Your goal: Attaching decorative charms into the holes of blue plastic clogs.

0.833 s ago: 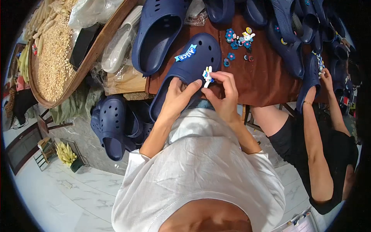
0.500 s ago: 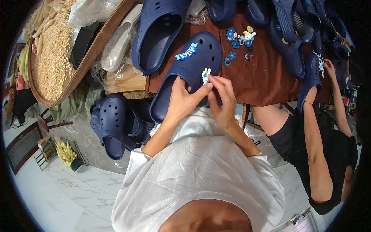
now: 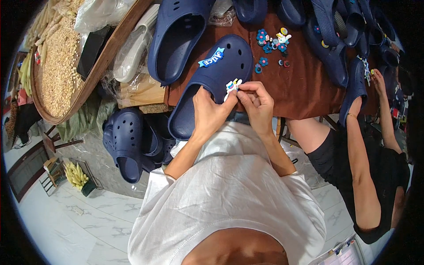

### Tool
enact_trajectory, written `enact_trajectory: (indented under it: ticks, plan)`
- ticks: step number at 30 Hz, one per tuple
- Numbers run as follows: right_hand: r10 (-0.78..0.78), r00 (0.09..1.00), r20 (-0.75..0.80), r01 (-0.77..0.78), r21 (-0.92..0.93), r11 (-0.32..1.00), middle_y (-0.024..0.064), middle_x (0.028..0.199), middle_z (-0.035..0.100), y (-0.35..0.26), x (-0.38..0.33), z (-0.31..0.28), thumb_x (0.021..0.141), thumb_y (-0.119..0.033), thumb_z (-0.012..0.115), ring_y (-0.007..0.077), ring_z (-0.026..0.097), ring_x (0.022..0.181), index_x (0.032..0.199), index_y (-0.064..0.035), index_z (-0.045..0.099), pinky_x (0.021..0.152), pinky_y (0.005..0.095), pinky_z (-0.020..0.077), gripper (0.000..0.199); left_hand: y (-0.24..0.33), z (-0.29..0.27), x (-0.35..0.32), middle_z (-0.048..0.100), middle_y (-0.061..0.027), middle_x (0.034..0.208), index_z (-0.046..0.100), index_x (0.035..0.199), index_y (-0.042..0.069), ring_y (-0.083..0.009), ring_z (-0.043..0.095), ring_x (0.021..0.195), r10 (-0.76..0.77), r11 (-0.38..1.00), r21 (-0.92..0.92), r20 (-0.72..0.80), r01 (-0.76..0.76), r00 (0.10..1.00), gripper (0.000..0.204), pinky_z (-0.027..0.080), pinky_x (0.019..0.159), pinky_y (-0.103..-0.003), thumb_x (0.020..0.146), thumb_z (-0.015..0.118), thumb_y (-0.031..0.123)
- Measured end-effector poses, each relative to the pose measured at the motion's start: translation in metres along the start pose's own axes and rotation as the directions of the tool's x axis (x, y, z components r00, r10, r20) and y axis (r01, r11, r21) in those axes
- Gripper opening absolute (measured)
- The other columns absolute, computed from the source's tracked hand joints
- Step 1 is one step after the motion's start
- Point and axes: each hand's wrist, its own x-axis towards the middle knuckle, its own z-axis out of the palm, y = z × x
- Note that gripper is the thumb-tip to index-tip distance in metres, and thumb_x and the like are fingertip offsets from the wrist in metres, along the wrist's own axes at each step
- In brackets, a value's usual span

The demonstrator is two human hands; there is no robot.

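Observation:
A navy blue clog (image 3: 221, 70) lies on the brown table (image 3: 304, 88) with its heel end over the near edge. A blue lettered charm (image 3: 211, 57) sits on its top. My left hand (image 3: 210, 112) grips the clog's side near the opening. With the fingertips of my right hand (image 3: 255, 102) I pinch a small white figure charm (image 3: 232, 86) against the clog's upper, right beside my left thumb.
Several loose blue flower charms (image 3: 269, 42) lie on the table past the clog. More navy clogs (image 3: 176, 39) lie behind it, and others are piled on the floor (image 3: 132, 141) to my left. A round basket of grain (image 3: 59, 66) stands far left. Another person's arm (image 3: 357, 145) works at right.
Both hands and the white charm have drawn slightly nearer along the clog's upper; the right fingers have closed tighter around the charm.

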Motion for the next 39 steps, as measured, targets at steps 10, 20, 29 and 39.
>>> enact_trajectory:
  ticks: [10,20,29,39]
  plan:
    - [0.124,0.992,0.011,-0.124,-0.039,0.992,0.0023,0.104,0.056,-0.01,0.005,0.003,0.094,0.0,0.065,0.0068,0.064,0.082,0.106,0.0028,0.064,0.066,0.0199,0.0514,0.013,0.008,0.0,0.004,0.074,-0.0121,0.09,0.069,0.095,-0.008,-0.0189,0.07,0.082,0.001,0.986,0.164,0.013,-0.003,1.0,0.026,0.055,0.075,-0.032,0.079,0.077,0.011]
    - [-0.227,0.972,-0.054,0.14,-0.644,0.752,0.0122,0.102,0.061,-0.014,0.031,-0.038,0.09,-0.003,0.066,0.0242,0.065,0.086,0.109,-0.0018,0.065,0.076,0.034,0.0533,0.019,0.001,-0.01,0.008,0.069,-0.0139,0.116,0.061,0.12,-0.01,-0.0193,0.066,0.103,-0.187,0.949,-0.226,0.153,0.218,0.97,0.042,0.05,0.095,-0.03,0.085,0.075,0.01]
    - [-0.249,0.965,0.085,0.202,-0.848,0.491,0.0129,0.094,0.06,-0.005,0.056,-0.05,0.087,-0.013,0.071,0.0348,0.06,0.092,0.108,-0.0064,0.063,0.08,0.0446,0.0484,0.024,0.006,-0.013,0.031,0.07,-0.0109,0.105,0.065,0.112,-0.002,-0.0201,0.068,0.093,-0.42,0.651,-0.504,0.384,0.568,0.822,0.036,0.053,0.089,-0.032,0.077,0.072,-0.003]
    - [-0.146,0.988,-0.051,0.124,-0.306,0.944,0.0037,0.095,0.063,-0.012,0.047,-0.027,0.095,-0.009,0.066,0.0102,0.062,0.079,0.108,-0.0028,0.067,0.072,0.0243,0.0507,0.014,-0.01,-0.008,0.019,0.063,-0.0051,0.104,0.06,0.115,-0.002,-0.0153,0.06,0.087,-0.384,0.595,-0.58,0.404,0.557,0.83,0.048,0.049,0.076,-0.027,0.068,0.059,-0.009]
